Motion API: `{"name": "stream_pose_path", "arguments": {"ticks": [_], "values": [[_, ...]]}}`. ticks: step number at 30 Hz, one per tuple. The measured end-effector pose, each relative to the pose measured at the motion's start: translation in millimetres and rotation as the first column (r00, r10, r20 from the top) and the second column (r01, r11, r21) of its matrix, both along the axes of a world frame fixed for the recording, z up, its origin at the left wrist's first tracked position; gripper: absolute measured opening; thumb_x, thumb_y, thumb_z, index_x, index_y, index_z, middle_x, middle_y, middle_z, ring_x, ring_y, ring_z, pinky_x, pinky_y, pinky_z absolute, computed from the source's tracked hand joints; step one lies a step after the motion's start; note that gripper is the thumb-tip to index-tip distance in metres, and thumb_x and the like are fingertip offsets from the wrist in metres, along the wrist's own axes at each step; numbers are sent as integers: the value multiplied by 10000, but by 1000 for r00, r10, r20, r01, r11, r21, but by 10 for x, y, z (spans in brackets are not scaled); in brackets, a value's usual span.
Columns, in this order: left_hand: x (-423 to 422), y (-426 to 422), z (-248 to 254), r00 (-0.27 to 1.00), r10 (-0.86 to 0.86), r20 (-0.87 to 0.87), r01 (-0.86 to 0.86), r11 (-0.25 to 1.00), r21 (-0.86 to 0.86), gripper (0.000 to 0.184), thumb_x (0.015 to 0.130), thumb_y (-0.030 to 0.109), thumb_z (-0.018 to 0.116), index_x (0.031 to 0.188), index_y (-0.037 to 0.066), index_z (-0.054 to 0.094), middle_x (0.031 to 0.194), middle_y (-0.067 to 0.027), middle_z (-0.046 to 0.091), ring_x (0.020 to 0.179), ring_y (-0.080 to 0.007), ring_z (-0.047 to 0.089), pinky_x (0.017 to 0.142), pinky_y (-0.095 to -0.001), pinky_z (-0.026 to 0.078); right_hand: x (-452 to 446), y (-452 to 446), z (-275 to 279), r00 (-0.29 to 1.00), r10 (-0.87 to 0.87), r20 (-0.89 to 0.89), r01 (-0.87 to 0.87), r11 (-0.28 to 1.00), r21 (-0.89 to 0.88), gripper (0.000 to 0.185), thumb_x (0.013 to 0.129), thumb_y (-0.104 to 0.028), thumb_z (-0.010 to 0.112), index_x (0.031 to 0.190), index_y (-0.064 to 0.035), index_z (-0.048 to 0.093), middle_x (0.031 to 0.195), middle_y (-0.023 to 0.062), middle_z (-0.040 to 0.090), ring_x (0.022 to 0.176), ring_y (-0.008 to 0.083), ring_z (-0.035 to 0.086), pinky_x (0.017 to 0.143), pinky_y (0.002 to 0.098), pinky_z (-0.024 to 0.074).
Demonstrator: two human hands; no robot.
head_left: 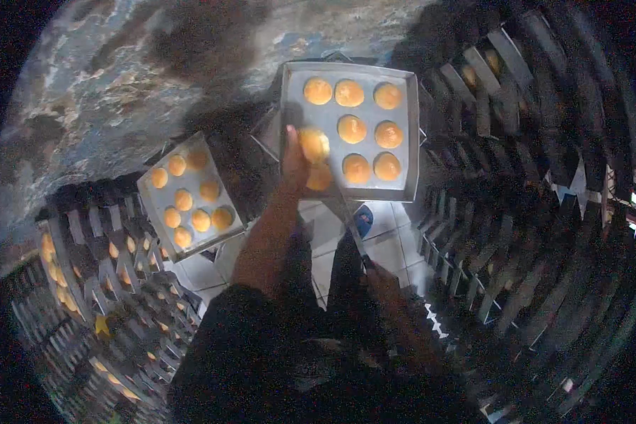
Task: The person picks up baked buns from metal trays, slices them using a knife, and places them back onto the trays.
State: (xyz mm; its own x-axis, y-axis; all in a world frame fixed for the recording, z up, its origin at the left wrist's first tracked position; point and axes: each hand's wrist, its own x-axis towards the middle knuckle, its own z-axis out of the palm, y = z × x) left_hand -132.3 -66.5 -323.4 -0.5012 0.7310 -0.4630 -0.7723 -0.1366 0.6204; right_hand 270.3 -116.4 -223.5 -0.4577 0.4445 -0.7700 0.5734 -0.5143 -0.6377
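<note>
My left hand [297, 161] is closed around a golden round bun [314, 145], at the left side of a metal baking tray [411, 191]. That bun looks larger than its neighbours and partly covers another bun [319, 177] below it. Several more buns [352, 128] sit spaced apart on the tray. Low on the right, my right hand [384, 284] grips the dark handle of a long knife [353, 225]. The blade slants up and left to the tray's near edge, its tip close to the buns by my left hand. My right fingers are dim and partly hidden in shadow.
A second tray [227, 225] with several buns stands tilted at the left. Dark racks [473, 283] with shelves line both sides, and more buns [56, 272] show at the far left. A stained wall [120, 85] rises behind. White floor tiles [389, 247] lie below.
</note>
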Motion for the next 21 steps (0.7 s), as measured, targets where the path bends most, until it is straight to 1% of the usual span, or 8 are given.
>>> {"name": "stream_pose_path", "arguments": {"ticks": [4,8,9,13,15,16,18,21], "values": [[-8,62,-379,947,82,-312,-165,954,-251,526,990,516,443,1165,33,558,1041,-127,626,950,-276,616,838,-415,509,1022,-330,-392,994,78,72,-87,988,126,445,987,-341,573,1312,-37,582,985,100,688,778,221,670,693,362,544],[520,156,-614,696,-224,-682,-136,891,-432,535,930,447,568,1227,5,519,1121,-185,607,1025,-341,602,887,-452,495,1610,-533,-869,979,180,90,-200,922,332,475,970,-350,592,1308,-17,568,1113,105,686,837,225,676,697,371,557],[654,215,-686,617,-316,-721,-84,884,-460,549,915,429,599,1243,-2,509,1141,-200,602,1043,-357,598,900,-461,491,1505,-475,-808,913,-408,-17,397,895,-202,442,966,-334,604,1282,-26,582,1099,104,686,808,206,671,687,350,554],[1028,527,-848,347,-612,-711,64,772,-633,648,855,360,723,1305,-31,469,1220,-258,583,1118,-422,583,949,-497,477,1021,-214,-283,680,-730,-72,664,654,-364,330,987,-316,606,1140,-27,653,967,46,677,707,115,609,608,281,495],[1100,653,-808,377,-789,-485,92,553,-828,744,800,369,787,1324,-41,454,1223,-279,579,1131,-443,580,965,-507,469,862,-40,-62,936,-228,268,228,973,33,333,998,-322,612,1113,-19,690,828,-24,636,647,55,527,547,254,414],[1125,676,-794,373,-786,-493,91,560,-824,744,800,369,787,1324,-41,454,1223,-279,579,1131,-443,580,965,-507,469,812,-52,-24,936,-233,263,230,972,40,333,998,-322,612,1113,-19,690,828,-24,636,647,55,527,547,254,414],[1157,631,-718,163,-820,-549,120,569,-814,861,724,414,832,1339,-40,437,1212,-285,578,1131,-459,581,946,-527,476,727,-60,22,888,-459,-33,458,877,142,361,1002,-338,609,1161,-26,695,732,-64,597,611,34,473,516,246,358],[1344,440,-1286,47,-690,-722,22,723,-690,863,685,418,853,1321,-27,475,1207,-264,589,1108,-436,600,921,-529,492,828,48,-25,953,-301,-36,303,941,153,396,999,-344,613,1213,-18,682,702,-66,589,590,28,460,510,245,353]]}}
